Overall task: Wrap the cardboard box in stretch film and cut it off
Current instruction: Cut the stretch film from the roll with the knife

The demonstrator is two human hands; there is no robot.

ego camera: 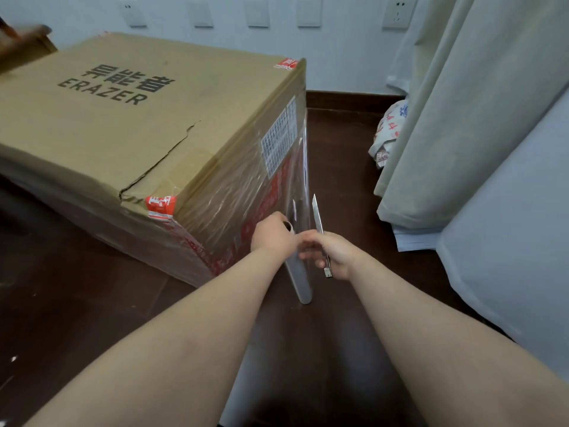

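We saw a large cardboard box (129, 118) standing on the dark wooden floor (77, 303), near a white wall (338, 50) with a row of sockets. Its top bore printed black lettering and showed a jagged tear running toward the near corner, where a strip of red-and-white tape (160, 206) sat. The side facing us was covered in clear, wrinkled stretch film (234, 192), with a white label (278, 140) showing beneath it. A loose sheet of the film reached from the box's far right edge down to the roll.

Our left hand (272, 234) gripped the top end of the roll of film (300, 278), fingers curled round its cardboard core; the roll stood nearly upright, tilted slightly, its lower end down near the floor just beside the box's near right corner. Our right hand (334, 254) held a slim utility knife (320, 232), fingers wrapped round the handle, the blade extended and pointing up and away, just beside the stretched film; we could not tell whether the blade touched it.

To the right hung a pale curtain (446, 118) reaching the floor, with a crumpled printed bag (389, 131) tucked behind its edge. A light sheet-covered surface (508, 226) filled the right side.
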